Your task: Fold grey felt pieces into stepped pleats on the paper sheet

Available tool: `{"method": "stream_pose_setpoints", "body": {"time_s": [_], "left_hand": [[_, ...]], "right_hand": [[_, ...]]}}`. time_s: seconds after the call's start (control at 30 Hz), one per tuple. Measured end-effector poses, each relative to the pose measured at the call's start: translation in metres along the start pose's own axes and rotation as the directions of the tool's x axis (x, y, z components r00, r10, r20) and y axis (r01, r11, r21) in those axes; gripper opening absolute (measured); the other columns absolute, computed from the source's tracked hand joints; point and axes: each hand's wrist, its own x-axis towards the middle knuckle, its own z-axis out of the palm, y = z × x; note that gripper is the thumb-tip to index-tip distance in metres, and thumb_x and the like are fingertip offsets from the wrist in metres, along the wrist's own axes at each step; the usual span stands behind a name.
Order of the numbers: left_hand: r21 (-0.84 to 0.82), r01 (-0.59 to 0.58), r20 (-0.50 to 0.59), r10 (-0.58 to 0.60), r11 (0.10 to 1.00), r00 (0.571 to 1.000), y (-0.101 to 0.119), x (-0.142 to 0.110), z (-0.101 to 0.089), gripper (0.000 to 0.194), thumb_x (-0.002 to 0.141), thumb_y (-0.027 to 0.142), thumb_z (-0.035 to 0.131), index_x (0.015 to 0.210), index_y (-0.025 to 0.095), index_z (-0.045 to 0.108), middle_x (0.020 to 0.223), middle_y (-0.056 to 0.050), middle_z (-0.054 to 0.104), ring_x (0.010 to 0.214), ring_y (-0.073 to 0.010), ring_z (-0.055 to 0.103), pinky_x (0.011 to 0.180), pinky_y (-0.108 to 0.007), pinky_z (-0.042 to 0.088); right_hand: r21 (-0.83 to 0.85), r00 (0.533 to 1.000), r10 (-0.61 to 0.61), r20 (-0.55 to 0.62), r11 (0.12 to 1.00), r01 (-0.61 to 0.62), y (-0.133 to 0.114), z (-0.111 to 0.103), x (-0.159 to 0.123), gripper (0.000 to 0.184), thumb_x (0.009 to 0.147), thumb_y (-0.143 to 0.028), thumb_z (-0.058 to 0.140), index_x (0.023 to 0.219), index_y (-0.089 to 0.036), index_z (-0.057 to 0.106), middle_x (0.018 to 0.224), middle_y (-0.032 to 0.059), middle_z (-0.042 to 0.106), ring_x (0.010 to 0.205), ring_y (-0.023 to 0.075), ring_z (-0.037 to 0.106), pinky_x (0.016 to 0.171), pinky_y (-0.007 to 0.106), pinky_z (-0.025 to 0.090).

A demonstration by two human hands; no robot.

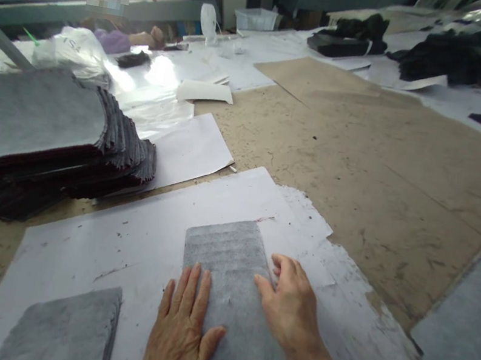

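Observation:
A grey fabric piece (241,309) lies on white paper (156,240) in front of me. My left hand (181,339) rests flat along its left side, fingers stretched out and thumb spread. At its right edge is my right hand (291,302), fingers curved and thumb apart, with the thumb at the fabric's edge; nothing shows in its grasp. To the left of my left hand sits a small stack of grey fabric pieces (66,326), cut off by the bottom of the view.
A tall stack of grey and dark fabric pieces (40,109) stands at left. More grey fabric (474,323) lies at right. Brown paper (330,87), a white fan (208,24), a plastic bin (255,20) and dark cloth (454,59) are farther back. Another person (107,10) is at the far left.

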Motion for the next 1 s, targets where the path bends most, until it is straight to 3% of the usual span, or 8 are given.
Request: {"method": "stream_pose_setpoints", "body": {"time_s": [0.27,0.43,0.57,0.77,0.87,0.93,1.0], "left_hand": [[-0.014,0.016,0.1,-0.015,1.0,0.995,0.002,0.001,-0.009,0.07,0.086,0.045,0.043,0.143,0.012,0.018,0.149,-0.014,0.021,0.136,-0.028,0.021,0.107,-0.049,0.027],[-0.05,0.046,0.153,-0.038,0.998,0.987,0.003,0.002,-0.015,0.07,0.087,0.047,0.041,0.143,0.013,0.016,0.15,-0.013,0.017,0.137,-0.0281,0.018,0.109,-0.049,0.025],[-0.071,0.068,0.196,-0.053,0.995,0.979,0.003,0.004,-0.016,0.071,0.088,0.049,0.039,0.143,0.014,0.013,0.151,-0.012,0.015,0.138,-0.0268,0.014,0.11,-0.049,0.02],[-0.111,0.091,0.222,-0.064,0.99,0.973,0.003,0.002,-0.014,0.072,0.087,0.05,0.039,0.144,0.015,0.011,0.151,-0.011,0.015,0.138,-0.0277,0.014,0.111,-0.05,0.018],[-0.182,0.112,0.194,-0.076,0.977,0.978,0.0,-0.001,-0.013,0.064,0.089,0.042,0.04,0.144,0.02,0.014,0.15,-0.009,0.02,0.137,-0.0258,0.021,0.11,-0.049,0.022],[-0.265,0.197,0.161,-0.158,0.944,0.974,-0.003,0.002,-0.014,0.057,0.09,0.034,0.039,0.142,0.023,0.019,0.149,-0.008,0.025,0.135,-0.0231,0.027,0.108,-0.045,0.028],[-0.347,0.363,0.129,-0.339,0.865,0.932,-0.005,0.012,-0.016,0.05,0.089,0.033,0.041,0.137,0.02,0.031,0.142,-0.01,0.037,0.129,-0.0222,0.036,0.104,-0.041,0.035]], "right_hand": [[-0.047,0.96,0.152,0.236,0.988,-0.145,-0.017,-0.015,0.022,0.027,0.071,-0.026,0.06,0.094,-0.012,0.056,0.084,0.012,0.066,0.079,0.0273,0.064,0.062,0.034,0.047],[-0.081,0.932,0.126,0.34,0.991,-0.104,-0.014,-0.02,0.029,0.014,0.076,-0.033,0.055,0.077,-0.019,0.057,0.081,0.0063,0.064,0.071,0.0226,0.061,0.053,0.028,0.037],[-0.126,0.935,0.104,0.34,0.99,-0.064,-0.013,-0.016,0.026,0.018,0.08,-0.034,0.055,0.07,-0.02,0.055,0.083,0.0045,0.062,0.08,0.0217,0.058,0.057,0.027,0.032],[-0.115,0.941,0.084,0.328,0.992,-0.049,-0.006,-0.005,0.025,0.019,0.081,-0.036,0.058,0.07,-0.021,0.055,0.08,-0.0002,0.062,0.071,0.0182,0.056,0.052,0.026,0.026],[-0.084,0.956,0.063,0.287,0.996,-0.04,-0.002,-0.002,0.021,0.015,0.082,-0.033,0.059,0.073,-0.021,0.056,0.082,-0.0008,0.062,0.073,0.018,0.056,0.054,0.026,0.026],[-0.063,0.964,0.055,0.259,0.997,-0.04,-0.001,0.001,0.018,0.014,0.08,-0.031,0.061,0.073,-0.02,0.056,0.081,-0.0011,0.062,0.072,0.0181,0.057,0.054,0.026,0.026],[-0.041,0.973,0.05,0.227,0.998,-0.041,0.001,0.004,0.015,0.013,0.079,-0.03,0.063,0.073,-0.02,0.056,0.08,-0.001,0.061,0.072,0.0183,0.057,0.055,0.026,0.026]]}}
